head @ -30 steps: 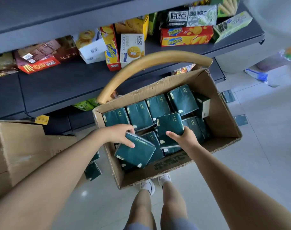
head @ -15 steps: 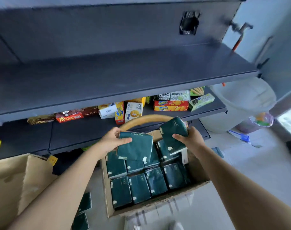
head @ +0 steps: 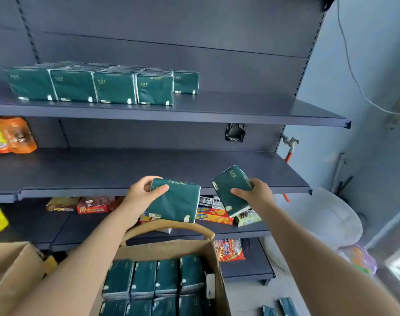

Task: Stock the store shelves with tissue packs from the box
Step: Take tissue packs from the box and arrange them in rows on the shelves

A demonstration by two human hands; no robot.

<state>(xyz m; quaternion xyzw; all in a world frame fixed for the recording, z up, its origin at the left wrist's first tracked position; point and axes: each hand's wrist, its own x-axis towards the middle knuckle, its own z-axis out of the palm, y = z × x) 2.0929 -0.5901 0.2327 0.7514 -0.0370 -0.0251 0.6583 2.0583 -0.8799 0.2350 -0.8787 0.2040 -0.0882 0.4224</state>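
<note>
My left hand [head: 142, 192] grips a dark green tissue pack [head: 176, 201] by its upper left corner, held in front of the middle shelf [head: 103, 169]. My right hand [head: 255, 192] holds a second green tissue pack [head: 228, 190], tilted, near that shelf's front edge. Below my arms the cardboard box [head: 213, 265] is filled with several more green packs [head: 153, 279]. On the upper shelf [head: 251, 110] a row of green tissue packs [head: 91, 86] stands at the left.
Snack boxes [head: 213, 216] and bags line the lower shelves, and an orange bag [head: 10, 135] lies at the middle shelf's left end. A second cardboard box [head: 9, 270] stands at lower left. A white tub [head: 326, 215] and a tap [head: 291, 142] are on the right. Two packs [head: 278, 309] lie on the floor.
Both hands have lifted their tissue packs out of the box and up to middle-shelf height. My view has tilted upward, bringing the upper shelf with its row of packs into sight.
</note>
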